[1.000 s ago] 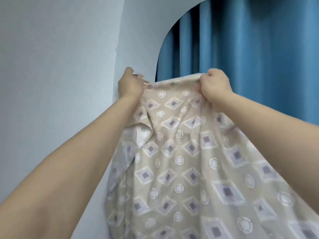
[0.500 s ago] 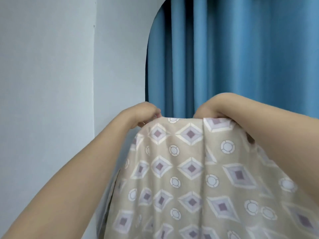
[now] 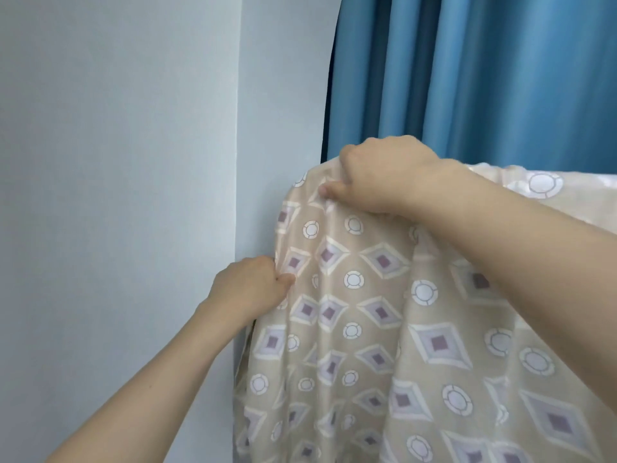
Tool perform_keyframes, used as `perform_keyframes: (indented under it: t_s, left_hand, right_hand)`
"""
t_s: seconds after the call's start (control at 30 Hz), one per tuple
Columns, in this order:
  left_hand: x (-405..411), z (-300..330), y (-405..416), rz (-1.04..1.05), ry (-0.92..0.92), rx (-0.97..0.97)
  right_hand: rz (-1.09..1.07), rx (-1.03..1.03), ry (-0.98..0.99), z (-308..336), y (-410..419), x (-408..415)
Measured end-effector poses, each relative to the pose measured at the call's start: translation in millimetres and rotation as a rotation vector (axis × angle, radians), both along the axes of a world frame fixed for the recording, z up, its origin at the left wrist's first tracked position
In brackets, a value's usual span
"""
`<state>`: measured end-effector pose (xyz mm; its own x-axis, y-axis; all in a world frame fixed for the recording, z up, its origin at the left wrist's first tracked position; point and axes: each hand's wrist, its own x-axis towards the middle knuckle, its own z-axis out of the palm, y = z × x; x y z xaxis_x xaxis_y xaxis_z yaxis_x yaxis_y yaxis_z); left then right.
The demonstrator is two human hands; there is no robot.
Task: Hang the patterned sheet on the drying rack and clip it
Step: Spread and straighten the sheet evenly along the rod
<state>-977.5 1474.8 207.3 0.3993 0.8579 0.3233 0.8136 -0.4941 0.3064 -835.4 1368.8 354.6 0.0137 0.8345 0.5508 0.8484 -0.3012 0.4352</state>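
Note:
The patterned sheet [image 3: 384,329], beige with purple diamonds and white circles, hangs down in front of me and fills the lower right of the view. Its top fold runs off to the right at about shoulder height. My right hand [image 3: 384,177] grips the sheet at that top fold, thumb pressed on the front. Lower down, my left hand [image 3: 250,289] pinches the sheet's left edge. The drying rack is hidden under the cloth. No clip is in view.
A pale grey wall [image 3: 117,195] stands close on the left, with a corner running down beside the sheet. Blue curtains [image 3: 484,78] hang behind the sheet at upper right.
The sheet's top now lies draped along a line to the right. My left hand has dropped from the top edge to the left side edge. My right hand stays at the top.

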Motion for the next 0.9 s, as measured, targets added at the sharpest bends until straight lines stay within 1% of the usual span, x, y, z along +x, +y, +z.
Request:
perform_keyframes:
  t_s: [0.03, 0.1, 0.13, 0.17, 0.2, 0.23, 0.27, 0.33, 0.37, 0.4, 0.43, 0.47, 0.5, 0.57, 0.6, 0.63, 0.67, 0.7, 0.77, 0.83, 0.9]
  left_hand:
    - [-2.0, 1.5, -2.0, -0.042, -0.022, -0.102]
    - [-8.6, 12.7, -1.5, -0.177, -0.209, -0.407]
    - [-12.8, 21.7, 1.7, -0.22, -0.317, -0.504]
    - [-19.2, 32.0, 6.7, -0.226, -0.427, -0.523]
    - [-24.9, 44.3, 11.5, -0.205, -0.548, -0.484]
    - [-29.5, 58.5, 15.5, -0.162, -0.656, -0.372]
    - [-32.6, 74.1, 19.5, -0.091, -0.711, -0.177]
    - [-34.0, 106.0, 26.2, 0.067, -0.696, 0.292]
    - [-30.9, 119.8, 27.2, 0.089, -0.682, 0.468]
    - [-24.8, 130.8, 27.4, 0.076, -0.648, 0.587]
    - [-17.0, 137.0, 28.3, 0.053, -0.58, 0.666]
    - [-7.6, 138.2, 28.8, 0.037, -0.468, 0.709]
    - [2.3, 135.0, 29.9, 0.035, -0.309, 0.714]
    - [20.3, 119.4, 31.5, 0.122, 0.102, 0.621]
    - [26.4, 112.9, 30.7, 0.179, 0.264, 0.556]
    - [30.8, 108.9, 29.8, 0.207, 0.343, 0.498]
    - [34.1, 107.8, 31.3, 0.194, 0.335, 0.436]
    - [36.0, 110.5, 33.9, 0.155, 0.269, 0.36]
    - [37.9, 121.3, 41.6, 0.039, 0.038, 0.201]
    - [40.5, 133.0, 48.8, -0.082, -0.285, 0.084]
    - [42.4, 141.9, 49.6, -0.212, -0.642, 0.021]
  right_hand:
    - [0.007, 0.025, -0.042, -5.0, 0.7, -0.7]
    - [0.012, 0.071, -0.063, -8.9, 0.6, 0.9]
    - [0.006, 0.082, -0.056, -8.7, -0.7, 1.9]
    - [0.001, 0.085, -0.045, -8.2, -2.2, 3.6]
    - [0.0, 0.088, -0.037, -8.2, -3.5, 5.0]
    - [-0.002, 0.089, -0.032, -8.7, -4.6, 6.4]
    - [-0.003, 0.089, -0.028, -9.4, -5.6, 7.1]
    - [0.004, 0.092, -0.004, -10.0, -6.7, 6.2]
    - [0.008, 0.095, 0.013, -9.6, -6.8, 5.1]
    - [0.011, 0.096, 0.028, -8.6, -7.2, 4.1]
    - [0.013, 0.092, 0.043, -8.1, -7.2, 3.5]
    - [0.012, 0.085, 0.054, -7.6, -8.0, 3.4]
    - [0.009, 0.078, 0.066, -7.4, -10.0, 4.3]
    - [-0.01, 0.05, 0.103, -4.9, -17.3, 8.8]
    - [-0.028, 0.031, 0.127, -2.0, -23.1, 13.2]
    - [-0.045, 0.012, 0.157, 1.6, -30.7, 19.0]
    - [-0.058, -0.006, 0.191, 5.4, -39.7, 26.1]
    - [-0.065, -0.015, 0.219, 8.7, -49.5, 33.1]
    - [-0.073, 0.004, 0.231, 11.4, -69.5, 45.6]
    - [-0.06, 0.064, 0.194, 8.1, -83.5, 54.4]
    - [-0.083, 0.078, 0.152, 4.9, -89.1, 58.7]
